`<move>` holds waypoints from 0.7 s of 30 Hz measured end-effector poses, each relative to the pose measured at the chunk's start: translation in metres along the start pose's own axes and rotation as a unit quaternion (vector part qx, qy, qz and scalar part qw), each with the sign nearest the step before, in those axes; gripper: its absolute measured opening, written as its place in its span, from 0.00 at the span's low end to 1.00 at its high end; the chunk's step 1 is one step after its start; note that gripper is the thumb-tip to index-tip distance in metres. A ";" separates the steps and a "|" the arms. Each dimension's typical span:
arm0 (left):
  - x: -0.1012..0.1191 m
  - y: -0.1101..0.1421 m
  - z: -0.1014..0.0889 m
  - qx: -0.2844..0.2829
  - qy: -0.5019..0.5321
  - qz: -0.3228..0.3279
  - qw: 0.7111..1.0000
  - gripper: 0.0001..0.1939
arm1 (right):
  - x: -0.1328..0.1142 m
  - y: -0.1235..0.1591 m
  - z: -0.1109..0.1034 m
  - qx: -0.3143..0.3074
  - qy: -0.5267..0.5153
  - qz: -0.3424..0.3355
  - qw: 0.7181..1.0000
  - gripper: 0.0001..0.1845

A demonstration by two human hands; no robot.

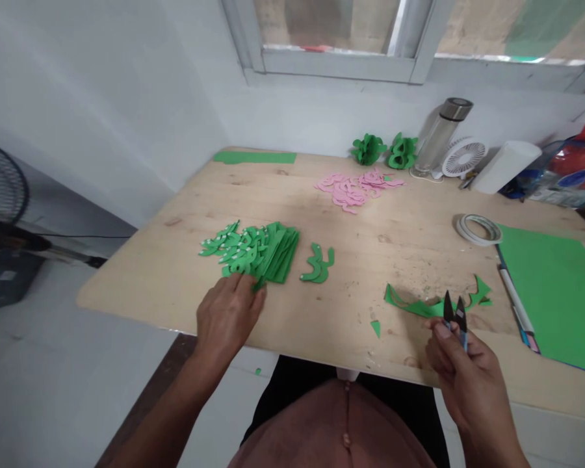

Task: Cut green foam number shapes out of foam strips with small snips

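Observation:
My left hand reaches down at the near edge of a pile of green cut-outs, fingers curled closed on a green piece; the fingertips are partly hidden. Folded strips make up the right of the pile, and curved pieces with small pale tabs lie at its left. Just right of it is a separate wavy green cut-out. In my right hand is a pair of scissors, blades pointing away from me and slightly apart. Under and beyond the blades lie curled green scraps, with a small green triangle nearby.
Pink cut-outs lie toward the back, before two green paper shapes. A glass bottle, small fan and white roll line the wall. Right are a tape roll, green sheets and pens.

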State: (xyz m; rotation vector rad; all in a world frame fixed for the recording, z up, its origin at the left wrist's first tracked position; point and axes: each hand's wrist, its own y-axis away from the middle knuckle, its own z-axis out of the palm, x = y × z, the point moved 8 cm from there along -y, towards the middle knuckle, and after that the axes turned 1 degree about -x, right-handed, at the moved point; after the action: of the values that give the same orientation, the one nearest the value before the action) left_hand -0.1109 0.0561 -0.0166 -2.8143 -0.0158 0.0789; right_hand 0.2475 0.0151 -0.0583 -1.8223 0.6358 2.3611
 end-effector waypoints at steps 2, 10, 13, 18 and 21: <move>-0.002 0.000 0.000 0.007 -0.001 -0.004 1.000 0.13 | 0.001 0.001 0.001 0.002 -0.004 0.007 1.000 0.15; -0.014 0.002 -0.020 0.059 0.018 -0.034 0.998 0.10 | -0.004 0.000 0.005 0.001 0.010 0.001 1.000 0.16; -0.016 0.001 -0.036 0.084 0.021 -0.027 0.996 0.09 | -0.005 0.000 0.005 0.002 0.020 -0.007 1.000 0.17; -0.011 0.003 -0.055 0.103 0.007 -0.001 0.995 0.09 | -0.003 0.002 0.008 -0.003 0.018 -0.001 1.000 0.18; 0.004 0.010 -0.059 0.117 0.033 0.025 0.992 0.07 | -0.002 0.003 0.012 -0.005 0.022 0.002 1.000 0.18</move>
State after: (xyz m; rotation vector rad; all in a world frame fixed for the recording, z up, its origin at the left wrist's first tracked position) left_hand -0.1038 0.0277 0.0360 -2.5817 0.0747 -0.0008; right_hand 0.2363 0.0171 -0.0529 -1.8836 0.6343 2.3374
